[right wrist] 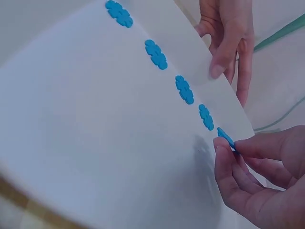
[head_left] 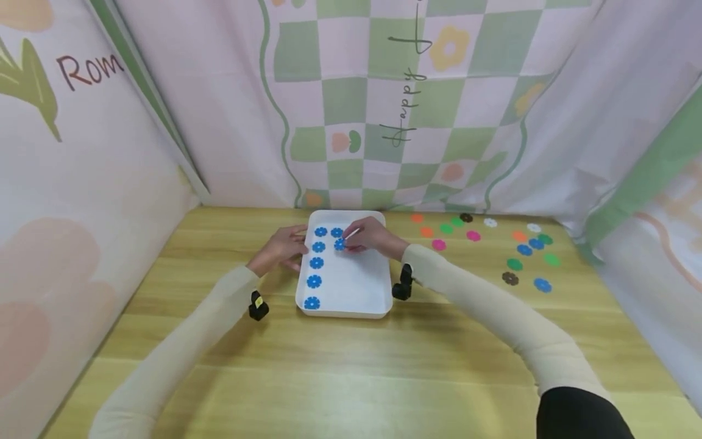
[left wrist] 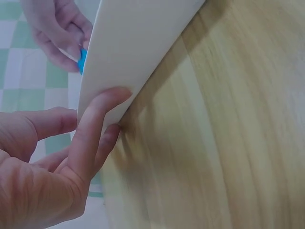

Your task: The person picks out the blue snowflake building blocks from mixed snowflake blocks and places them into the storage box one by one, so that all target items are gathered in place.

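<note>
A shallow white tray (head_left: 351,286) lies on the wooden table, with a column of blue flower-shaped discs (head_left: 316,263) along its left side. One more blue disc (head_left: 337,232) lies beside the column's far end. My right hand (head_left: 370,235) reaches over the tray's far part and pinches a blue flower-shaped disc (right wrist: 226,139) between thumb and fingertips, tilted close over the tray floor. At the tray's left side, my left hand (head_left: 283,247) holds the edge. Its thumb (right wrist: 218,70) laps over the rim, while its fingers (left wrist: 90,126) lie against the outer wall.
Loose flower-shaped discs in orange, green, pink, white, brown and blue lie scattered on the table's back right, among them a pink disc (head_left: 439,244) and a blue disc (head_left: 543,285). A patterned curtain (head_left: 384,110) hangs along the table's back edge.
</note>
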The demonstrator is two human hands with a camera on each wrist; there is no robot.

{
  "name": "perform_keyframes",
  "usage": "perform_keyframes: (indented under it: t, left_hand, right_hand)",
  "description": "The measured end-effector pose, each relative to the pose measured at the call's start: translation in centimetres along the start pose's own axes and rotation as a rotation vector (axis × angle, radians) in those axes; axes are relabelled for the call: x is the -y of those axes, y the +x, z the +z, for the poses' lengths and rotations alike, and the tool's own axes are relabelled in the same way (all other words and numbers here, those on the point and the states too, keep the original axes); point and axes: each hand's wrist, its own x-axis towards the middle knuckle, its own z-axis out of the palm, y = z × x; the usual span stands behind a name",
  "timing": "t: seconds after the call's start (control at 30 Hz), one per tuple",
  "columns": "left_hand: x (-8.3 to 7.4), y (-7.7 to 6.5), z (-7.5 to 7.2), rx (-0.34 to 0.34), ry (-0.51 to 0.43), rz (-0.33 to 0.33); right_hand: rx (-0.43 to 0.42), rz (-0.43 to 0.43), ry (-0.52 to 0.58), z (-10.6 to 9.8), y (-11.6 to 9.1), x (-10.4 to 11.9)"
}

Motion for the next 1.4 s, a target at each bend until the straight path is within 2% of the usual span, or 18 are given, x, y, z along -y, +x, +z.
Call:
perform_keyframes:
  t: [0.13, 0.27, 0.47, 0.77, 1.03, 1.17, 1.3, 1.4]
  left_hand:
    - [-0.1, 0.3, 0.1, 0.024, -0.013, 0.008]
    - [-0.3, 0.5, 0.1, 0.027, -0.019, 0.013]
    - [0.0, 0.3, -0.1, 0.023, -0.024, 0.012]
    - [0.0, 0.2, -0.1, 0.024, -0.038, 0.013]
    - [-0.1, 0.1, 0.3, 0.025, -0.058, 0.009]
    - [0.1, 0.1, 0.2, 0.033, -0.061, 0.019]
    - [0.4, 0.1, 0.0, 0.048, -0.060, 0.030]
    - [0.5, 0.0, -0.2, 0.050, -0.052, 0.028]
  right_hand:
    - [-0.050, -0.001, -0.013, 0.2, 0.8, -0.1]
    - [-0.088, -0.003, -0.093, 0.7, 1.6, -0.5]
    - [-0.070, -0.022, -0.240, 1.0, 1.4, -0.1]
    - [-0.085, -0.087, -0.256, -0.4, 0.5, 0.4]
    - [-0.127, -0.201, -0.112, -3.9, -1.6, -0.8]
    - [-0.205, -0.241, -0.016, -6.5, -3.0, -2.3]
    - [-0.313, -0.255, 0.014, -9.4, -4.8, -4.2]
    - [-0.346, -0.232, -0.022, -11.3, -6.2, -5.6]
